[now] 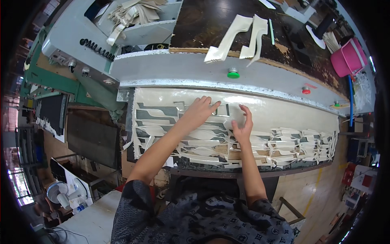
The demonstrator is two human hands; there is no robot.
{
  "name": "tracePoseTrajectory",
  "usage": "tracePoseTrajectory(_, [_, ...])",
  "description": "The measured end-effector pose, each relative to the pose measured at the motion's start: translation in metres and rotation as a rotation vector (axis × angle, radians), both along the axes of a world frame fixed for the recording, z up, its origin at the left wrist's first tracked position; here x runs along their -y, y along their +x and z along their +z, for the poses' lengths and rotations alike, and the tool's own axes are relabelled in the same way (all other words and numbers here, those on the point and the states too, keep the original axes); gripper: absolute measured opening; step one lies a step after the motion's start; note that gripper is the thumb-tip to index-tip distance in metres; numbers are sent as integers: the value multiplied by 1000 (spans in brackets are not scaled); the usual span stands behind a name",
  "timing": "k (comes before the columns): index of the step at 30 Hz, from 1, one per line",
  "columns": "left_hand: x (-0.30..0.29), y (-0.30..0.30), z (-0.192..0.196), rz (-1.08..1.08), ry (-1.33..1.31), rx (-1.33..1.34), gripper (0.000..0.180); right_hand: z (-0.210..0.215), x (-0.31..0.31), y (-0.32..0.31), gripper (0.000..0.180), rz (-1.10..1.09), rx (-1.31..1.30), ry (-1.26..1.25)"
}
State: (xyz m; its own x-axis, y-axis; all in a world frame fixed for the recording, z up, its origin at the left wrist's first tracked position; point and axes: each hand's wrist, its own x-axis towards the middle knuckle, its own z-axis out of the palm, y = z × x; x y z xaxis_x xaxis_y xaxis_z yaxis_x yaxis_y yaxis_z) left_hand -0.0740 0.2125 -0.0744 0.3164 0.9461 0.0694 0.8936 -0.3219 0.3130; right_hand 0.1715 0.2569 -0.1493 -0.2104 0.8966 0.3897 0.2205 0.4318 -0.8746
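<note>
A pale cream sheet point(284, 114) lies along the press bed, with many shapes cut out of its near part. On its uncut edge sits a narrow metal-strip frame, which looks like a cutting die point(228, 110). My left hand point(199, 112) is over the middle of this die, fingers bent down onto it; the palm hides part of its outline. Just right of the die, my right hand point(243, 129) is raised with thumb and forefinger apart and nothing between them. Thin cut remnants point(203, 136) of the sheet spread below both hands.
A grey machine beam point(174, 69) runs behind the bed, carrying a green button point(233, 74) and a red button point(306, 90). Cream cut pieces point(229, 36) rest on the dark wooden top point(199, 24). More pieces point(136, 14) are piled at upper left; a pink bucket point(349, 57) stands far right.
</note>
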Motion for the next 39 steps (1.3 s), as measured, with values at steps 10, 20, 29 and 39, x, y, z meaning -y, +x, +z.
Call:
tracePoseTrajectory(10, [52,-46,-69,555,250,222,66,-39,4,-9,29,121,438,5])
tracePoseTrajectory(20, [84,-62,-110,759,285,473,59,-38,17,-13,20,115,442,60])
tracePoseTrajectory(29, [87,-67,-117,758,334,477,52,-29,20,-12,15,142,440,60])
tracePoseTrajectory(39, [87,-66,-105,691,356,521,67,-17,20,-6,50,224,297,5])
